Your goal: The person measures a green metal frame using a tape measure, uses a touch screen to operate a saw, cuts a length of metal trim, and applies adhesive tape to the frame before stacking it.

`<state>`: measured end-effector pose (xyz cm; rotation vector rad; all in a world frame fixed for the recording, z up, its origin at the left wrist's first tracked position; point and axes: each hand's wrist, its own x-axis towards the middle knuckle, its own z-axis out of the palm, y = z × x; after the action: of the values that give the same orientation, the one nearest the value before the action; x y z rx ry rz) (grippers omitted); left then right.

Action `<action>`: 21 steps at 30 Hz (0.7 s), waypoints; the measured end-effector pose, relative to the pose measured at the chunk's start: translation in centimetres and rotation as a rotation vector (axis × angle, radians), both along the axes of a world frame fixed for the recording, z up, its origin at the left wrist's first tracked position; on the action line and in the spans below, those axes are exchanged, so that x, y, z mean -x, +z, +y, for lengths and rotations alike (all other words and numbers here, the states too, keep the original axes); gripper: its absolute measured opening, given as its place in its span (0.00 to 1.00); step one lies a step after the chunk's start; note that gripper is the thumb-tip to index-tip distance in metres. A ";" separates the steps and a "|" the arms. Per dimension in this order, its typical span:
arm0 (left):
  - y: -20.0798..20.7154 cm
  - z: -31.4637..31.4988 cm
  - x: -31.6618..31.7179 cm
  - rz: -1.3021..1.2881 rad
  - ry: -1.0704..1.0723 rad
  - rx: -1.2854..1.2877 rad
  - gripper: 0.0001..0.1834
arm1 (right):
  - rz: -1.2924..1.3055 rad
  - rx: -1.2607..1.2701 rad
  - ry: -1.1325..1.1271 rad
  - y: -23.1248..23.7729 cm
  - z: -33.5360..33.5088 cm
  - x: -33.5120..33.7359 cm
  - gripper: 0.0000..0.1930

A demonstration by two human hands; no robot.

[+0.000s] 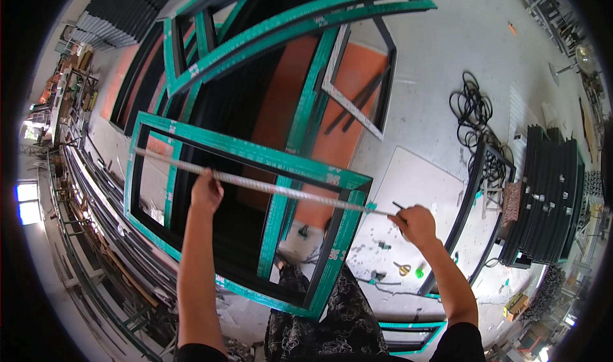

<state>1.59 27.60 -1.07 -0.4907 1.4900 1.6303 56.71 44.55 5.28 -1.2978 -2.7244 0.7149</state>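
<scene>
A long pale strip (278, 188) with faint markings runs slantwise across a rectangular window frame (249, 148) covered in green protective film. My left hand (207, 191) is closed in a pinch on the strip, left of its middle. At the strip's right end, just beyond the frame's right side, my right hand (415, 226) is closed round it. A thin dark piece sticks out by the right fingers; its kind cannot be made out. The strip's far left end lies by the frame's left side.
A curved-top green frame (300, 14) and others stand ahead over orange boards (354, 84). Black cable (469, 106) lies coiled on the floor to the right, near a stack of dark profiles (543, 196). Long bars (121, 234) line the left. Small tools (402, 269) lie near my feet.
</scene>
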 end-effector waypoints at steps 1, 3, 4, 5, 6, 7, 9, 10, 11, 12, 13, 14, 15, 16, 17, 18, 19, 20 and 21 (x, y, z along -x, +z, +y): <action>0.7 -1.4 -2.4 -0.028 -0.070 -0.040 0.02 | -0.002 0.023 -0.001 0.8 -0.7 -1.1 0.24; 1.8 -5.5 -7.1 0.014 -0.109 -0.124 0.02 | -0.034 0.055 0.063 1.6 -2.6 -2.2 0.23; 2.7 -7.0 -10.3 -0.007 -0.115 -0.112 0.02 | -0.052 0.131 0.054 2.5 -3.9 -2.5 0.23; 4.0 -8.7 -13.6 -0.065 -0.077 -0.115 0.03 | -0.062 0.206 0.051 3.3 -5.5 -2.2 0.23; 4.6 -10.8 -16.3 -0.103 -0.036 -0.114 0.05 | -0.061 0.240 0.087 3.7 -7.3 -1.9 0.22; 6.3 -12.1 -19.8 -0.040 -0.168 -0.181 0.08 | -0.068 0.273 0.115 4.1 -9.2 -1.7 0.22; 5.7 -16.9 -24.5 -0.116 -0.210 -0.240 0.09 | -0.064 0.348 0.170 5.8 -13.2 0.1 0.23; 7.4 -17.3 -27.1 -0.255 -0.161 -0.171 0.07 | -0.079 0.376 0.172 6.2 -15.4 0.4 0.23; 8.1 -18.4 -28.8 -0.259 -0.217 -0.180 0.07 | -0.091 0.407 0.187 6.4 -17.5 1.1 0.23; 9.3 -19.1 -30.1 -0.216 -0.271 -0.189 0.07 | -0.057 0.424 0.194 6.5 -19.7 1.8 0.23; 10.1 -20.0 -31.2 -0.183 -0.323 -0.195 0.08 | -0.032 0.444 0.198 6.7 -21.8 2.3 0.23; 10.6 -21.0 -31.8 -0.126 -0.361 -0.166 0.08 | -0.015 0.492 0.169 7.3 -23.7 2.7 0.23; 11.1 -22.0 -32.1 -0.068 -0.396 -0.136 0.09 | 0.002 0.541 0.141 7.9 -25.5 3.1 0.24; 12.2 -22.3 -32.7 -0.021 -0.400 -0.223 0.10 | 0.011 0.599 0.085 8.8 -27.1 2.7 0.25; 13.9 -23.4 -32.3 0.067 -0.394 -0.186 0.09 | 0.038 0.651 0.054 10.0 -28.9 3.0 0.26; 14.8 -24.5 -32.1 0.104 -0.388 -0.184 0.09 | 0.128 0.670 0.065 10.7 -30.4 3.0 0.27; 15.6 -26.2 -31.8 0.139 -0.391 -0.168 0.09 | 0.094 0.757 0.088 11.0 -31.6 3.2 0.27; 16.7 -27.3 -31.8 0.129 -0.372 -0.186 0.06 | 0.092 0.775 0.107 11.4 -32.6 3.2 0.26; 17.2 -28.3 -32.0 0.121 -0.361 -0.198 0.07 | 0.089 0.792 0.125 11.9 -33.3 3.0 0.26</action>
<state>33.58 -0.72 16.17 -0.0098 1.3900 1.5161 53.69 11.25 17.21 -1.1204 -2.5306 1.9394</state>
